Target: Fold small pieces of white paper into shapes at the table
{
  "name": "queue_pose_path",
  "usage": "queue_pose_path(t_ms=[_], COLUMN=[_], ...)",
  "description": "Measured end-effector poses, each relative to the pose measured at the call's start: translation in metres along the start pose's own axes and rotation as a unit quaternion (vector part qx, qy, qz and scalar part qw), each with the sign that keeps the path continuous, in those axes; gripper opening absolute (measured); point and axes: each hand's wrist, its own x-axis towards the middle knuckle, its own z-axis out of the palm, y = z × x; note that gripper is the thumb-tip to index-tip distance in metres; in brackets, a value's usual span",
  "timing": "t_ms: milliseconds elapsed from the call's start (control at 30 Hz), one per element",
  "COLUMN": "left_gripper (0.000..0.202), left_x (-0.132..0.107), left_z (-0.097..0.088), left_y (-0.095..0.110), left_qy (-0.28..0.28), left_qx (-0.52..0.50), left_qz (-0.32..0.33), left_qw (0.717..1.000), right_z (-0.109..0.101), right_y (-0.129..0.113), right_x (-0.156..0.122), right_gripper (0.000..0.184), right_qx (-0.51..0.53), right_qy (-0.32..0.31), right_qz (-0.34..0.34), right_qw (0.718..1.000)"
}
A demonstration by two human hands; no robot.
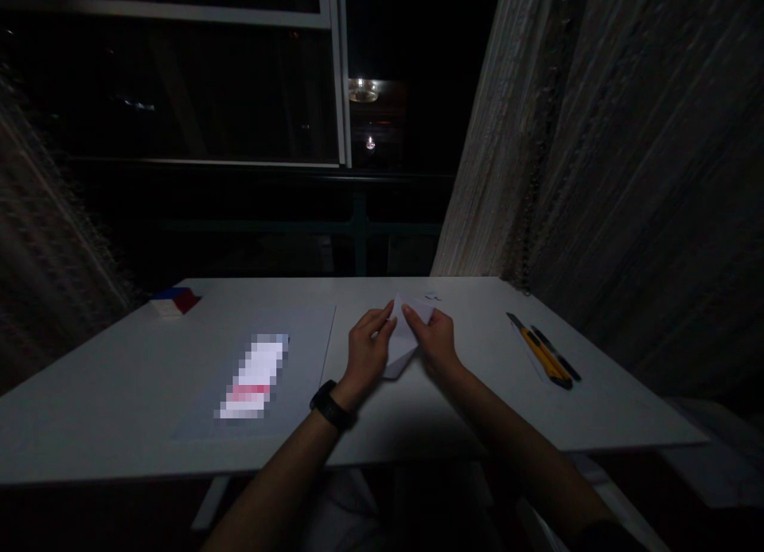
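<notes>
A small folded piece of white paper point(408, 331) lies on the white table point(477, 409) near its middle. My left hand point(368, 349), with a black watch on its wrist, pinches the paper's left edge with curled fingers. My right hand point(434, 337) grips the paper's upper right part, thumb and fingers pressed on it. Both hands meet over the paper. The light is dim and the folds are hard to make out.
A large pale sheet point(263, 377) lies left of my hands with a blurred-out small object point(254, 377) on it. A red-and-blue flat item point(175, 300) sits at the far left corner. Pens and a yellow cutter point(544, 351) lie at the right. A curtain point(597, 138) hangs right; a dark window behind.
</notes>
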Motion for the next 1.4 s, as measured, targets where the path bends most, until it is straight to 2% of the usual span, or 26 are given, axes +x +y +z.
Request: queue_pose_path(t_ms=[433,700,867,1167,1400], left_gripper=[0.031,0.033,0.032,0.03,0.028], left_x=[0.0,-0.001,-0.003,-0.003,-0.004], left_z=[-0.001,0.0,0.001,0.002,0.003], left_y=[0.0,0.001,-0.004,-0.015,-0.017], left_qy=[-0.011,-0.06,-0.03,0.04,0.044], left_qx=[0.001,0.007,0.027,0.024,0.021], left_qz=[0.0,-0.013,-0.017,-0.062,-0.077], left_qw=[1.0,0.998,0.999,0.997,0.996], right_z=[0.0,0.0,0.005,0.021,0.021], right_y=[0.0,0.004,0.005,0.007,0.006], right_x=[0.001,0.011,0.015,0.018,0.015], right_gripper=[0.034,0.037,0.037,0.034,0.034], right_qx=[-0.005,-0.018,-0.03,0.03,0.046], right_qy=[0.006,0.069,0.103,0.122,0.13], right_qz=[0.002,-0.019,-0.03,0.026,0.039], right_qw=[1.0,0.997,0.994,0.992,0.99])
